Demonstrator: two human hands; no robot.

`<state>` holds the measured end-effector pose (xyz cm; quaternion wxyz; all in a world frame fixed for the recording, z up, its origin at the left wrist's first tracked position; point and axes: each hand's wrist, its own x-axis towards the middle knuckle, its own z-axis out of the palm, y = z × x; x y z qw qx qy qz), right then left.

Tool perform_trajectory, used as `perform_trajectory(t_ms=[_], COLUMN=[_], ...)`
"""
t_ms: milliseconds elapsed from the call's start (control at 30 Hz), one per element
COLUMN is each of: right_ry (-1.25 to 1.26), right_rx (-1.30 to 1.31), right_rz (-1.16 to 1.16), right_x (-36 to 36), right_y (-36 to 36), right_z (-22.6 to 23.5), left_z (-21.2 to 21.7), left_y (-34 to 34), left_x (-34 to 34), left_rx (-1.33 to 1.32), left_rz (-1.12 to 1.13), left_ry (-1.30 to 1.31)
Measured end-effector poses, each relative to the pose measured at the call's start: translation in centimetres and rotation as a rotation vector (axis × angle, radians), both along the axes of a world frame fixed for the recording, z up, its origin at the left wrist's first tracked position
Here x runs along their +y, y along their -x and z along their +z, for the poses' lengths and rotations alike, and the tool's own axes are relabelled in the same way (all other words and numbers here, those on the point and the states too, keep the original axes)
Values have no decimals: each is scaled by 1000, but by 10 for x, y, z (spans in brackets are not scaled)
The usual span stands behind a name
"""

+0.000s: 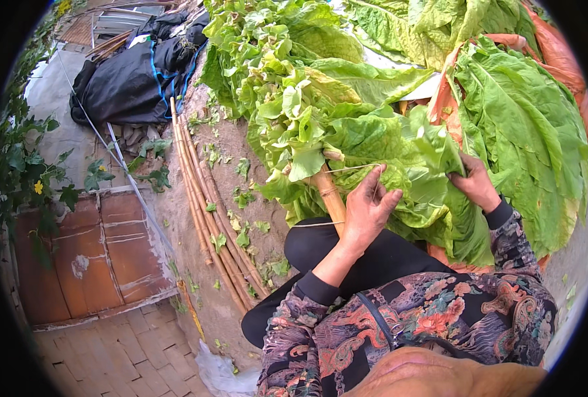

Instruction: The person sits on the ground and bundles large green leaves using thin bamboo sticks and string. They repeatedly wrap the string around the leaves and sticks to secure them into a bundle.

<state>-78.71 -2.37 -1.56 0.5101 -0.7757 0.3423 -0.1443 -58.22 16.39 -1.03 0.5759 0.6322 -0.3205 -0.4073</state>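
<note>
My left hand is closed in a pinch at the end of a thin pale string, beside a bamboo pole. The string runs from the pole to my fingertips. Large green leaves hang in a dense row along the pole, their stem ends bunched over it. Off to the right, my right hand grips the edge of a broad green leaf; its fingertips are partly hidden behind the leaf. The near end of the pole passes behind my left hand, above my dark-trousered leg.
A large heap of broad leaves lies at the right on orange sheeting. Several thin bamboo poles rest on the ground at my left, among leaf scraps. Beyond them are a black bag and a rusty brown panel.
</note>
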Motion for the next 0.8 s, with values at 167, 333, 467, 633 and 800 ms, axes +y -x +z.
perform_trajectory(t_ms=[167, 333, 467, 633, 800], right_ry=[-161, 716, 1030, -372, -502], right_rx=[23, 203, 89, -159, -172], right_rz=[490, 559, 495, 920, 970], right_x=[44, -28, -49, 11, 67], right_y=[-27, -57, -89, -90, -80], right_z=[47, 59, 37, -31, -50], left_z=[1, -1, -12, -10, 1], left_y=[1, -20, -33, -35, -31], left_x=[-1, 9, 29, 42, 65], left_rx=[109, -47, -142, -213, -378], left_rz=[102, 66, -4, -31, 18], left_ry=[181, 312, 311, 229, 116])
